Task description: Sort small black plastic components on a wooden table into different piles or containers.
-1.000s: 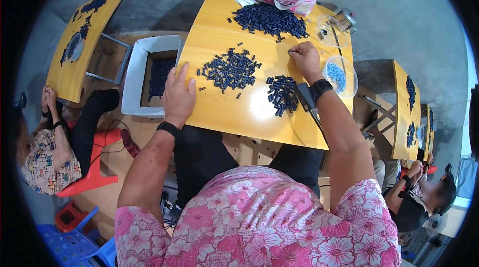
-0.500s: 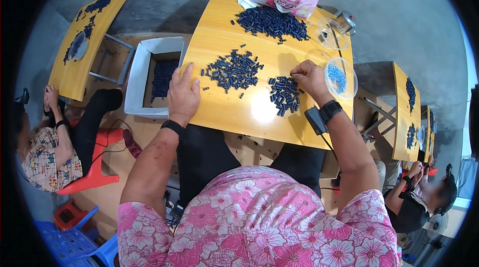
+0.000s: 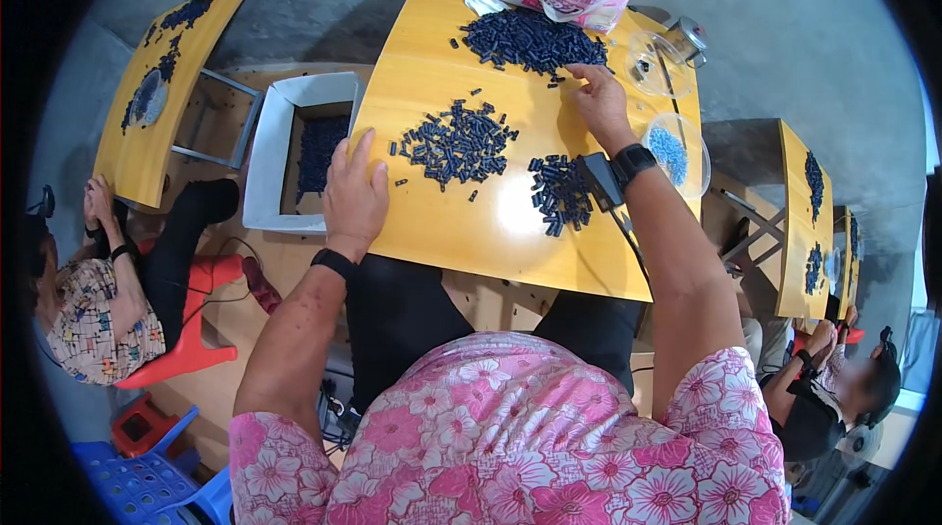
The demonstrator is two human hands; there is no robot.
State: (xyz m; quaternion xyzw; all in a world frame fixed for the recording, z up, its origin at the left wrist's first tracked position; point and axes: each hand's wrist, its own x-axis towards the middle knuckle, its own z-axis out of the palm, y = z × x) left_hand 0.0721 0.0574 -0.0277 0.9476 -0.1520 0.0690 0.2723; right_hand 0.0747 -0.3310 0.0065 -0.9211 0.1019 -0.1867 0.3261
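I am resting my left hand (image 3: pixel 355 193) flat and released on the near-left edge of the yellow tabletop (image 3: pixel 491 231), holding nothing. Just beyond it, a loose middle pile of dark blue pieces (image 3: pixel 456 140) is lying, with a smaller pile (image 3: pixel 559 193) to its right. Farther out, my right hand (image 3: pixel 599 101) is reaching to the far pile (image 3: pixel 528 39), fingers curled at its edge; whether it is pinching a piece, I cannot tell. Picking seems underway; a clean pinch comes next.
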